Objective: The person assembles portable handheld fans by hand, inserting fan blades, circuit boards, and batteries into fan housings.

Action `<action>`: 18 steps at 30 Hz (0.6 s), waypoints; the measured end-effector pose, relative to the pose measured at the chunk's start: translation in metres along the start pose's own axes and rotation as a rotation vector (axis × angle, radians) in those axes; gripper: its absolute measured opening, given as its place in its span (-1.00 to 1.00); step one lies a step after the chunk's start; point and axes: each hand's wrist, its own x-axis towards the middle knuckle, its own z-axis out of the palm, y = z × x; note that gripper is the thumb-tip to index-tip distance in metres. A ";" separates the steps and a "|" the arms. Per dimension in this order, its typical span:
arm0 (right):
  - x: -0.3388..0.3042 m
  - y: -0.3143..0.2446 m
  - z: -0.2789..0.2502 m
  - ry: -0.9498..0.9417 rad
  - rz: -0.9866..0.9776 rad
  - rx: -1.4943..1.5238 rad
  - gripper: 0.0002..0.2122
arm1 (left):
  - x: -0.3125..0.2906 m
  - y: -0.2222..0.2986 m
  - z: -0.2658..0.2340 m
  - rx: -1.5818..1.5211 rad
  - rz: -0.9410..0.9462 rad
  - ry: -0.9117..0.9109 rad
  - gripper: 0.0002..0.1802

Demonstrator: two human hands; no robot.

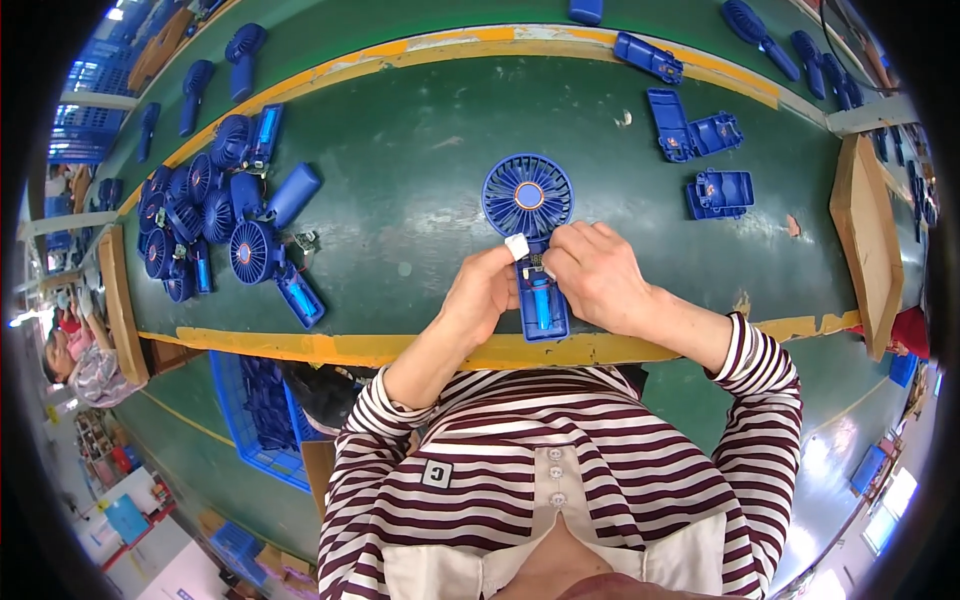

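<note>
A blue handheld fan [528, 182] lies on the green workbench in front of me, its round grille pointing away. Its handle is uncovered and shows a light blue battery [542, 304] and a small circuit board [536, 262]. My left hand [482, 290] grips the left side of the handle, with a white wrap on the thumb tip. Over the right side of the fan's neck, my right hand [600, 275] has its fingers pinched together by the board. Whatever sits between those fingertips is hidden.
A heap of blue fans [190, 210] lies on the left, with an opened fan [251, 252] beside it. Blue plastic casings [672, 125] rest at the far right. Cardboard pieces [868, 245] stand at the bench ends. A blue crate [232, 410] sits below the near edge.
</note>
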 end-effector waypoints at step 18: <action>-0.015 0.000 0.000 0.090 0.349 0.470 -0.56 | 0.009 -0.004 0.006 0.212 0.360 0.030 -0.81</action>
